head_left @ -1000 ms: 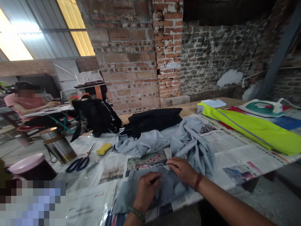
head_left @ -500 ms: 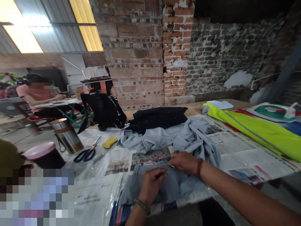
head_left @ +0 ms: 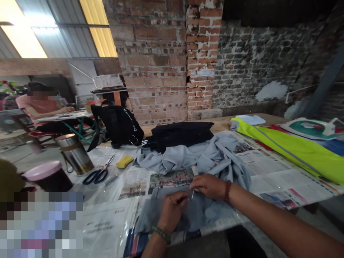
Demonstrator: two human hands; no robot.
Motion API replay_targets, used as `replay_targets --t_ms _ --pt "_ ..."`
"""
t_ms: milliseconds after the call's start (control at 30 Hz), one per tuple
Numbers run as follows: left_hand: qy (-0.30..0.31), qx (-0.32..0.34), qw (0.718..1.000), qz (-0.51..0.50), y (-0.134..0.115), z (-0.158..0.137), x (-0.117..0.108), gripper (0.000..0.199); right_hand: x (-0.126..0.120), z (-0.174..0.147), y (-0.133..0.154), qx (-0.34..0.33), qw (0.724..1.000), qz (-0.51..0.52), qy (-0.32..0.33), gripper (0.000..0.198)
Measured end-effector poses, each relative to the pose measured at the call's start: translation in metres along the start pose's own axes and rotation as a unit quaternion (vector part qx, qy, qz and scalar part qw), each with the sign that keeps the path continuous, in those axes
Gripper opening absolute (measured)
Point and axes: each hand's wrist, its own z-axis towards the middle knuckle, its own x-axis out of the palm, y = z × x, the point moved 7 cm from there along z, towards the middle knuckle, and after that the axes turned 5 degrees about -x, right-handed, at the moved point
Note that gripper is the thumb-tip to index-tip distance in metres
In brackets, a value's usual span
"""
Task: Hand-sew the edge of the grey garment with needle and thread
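Observation:
A grey cloth (head_left: 197,213) lies on newspaper at the table's near edge. My left hand (head_left: 172,209) is closed in a pinch over it, seemingly gripping a bit of the cloth; the fingertips are partly hidden. Close by on the right, my right hand (head_left: 208,186) has its fingers closed around a thin shiny tool (head_left: 192,194), which points down at the cloth. That tool is too small to name exactly. Just beyond my hands is a crumpled heap of lighter grey cloth (head_left: 177,157).
Scissors (head_left: 99,173), a yellow sponge (head_left: 124,162), a steel flask (head_left: 75,154) and a pink-lidded jar (head_left: 49,177) stand left. Behind are a black bag (head_left: 118,125) and dark cloth (head_left: 182,134). A yellow vest (head_left: 290,148) and iron (head_left: 311,128) lie right. A person (head_left: 40,104) sits far left.
My right hand has shifted slightly left and down, and the shiny tool shows more clearly below its fingers. My left hand has barely moved.

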Motion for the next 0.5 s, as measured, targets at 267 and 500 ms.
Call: replay_targets --t_ms 267,500 --pt "0.01 0.026 0.999 0.025 -0.007 0.0 -0.001 0.017 0.007 0.01 -0.017 0.274 0.876 0.394 -0.042 0.026" --pt "0.005 0.022 0.999 0.033 -0.006 0.001 -0.001 0.016 0.018 0.007 -0.023 0.342 0.851 0.394 -0.06 0.008"
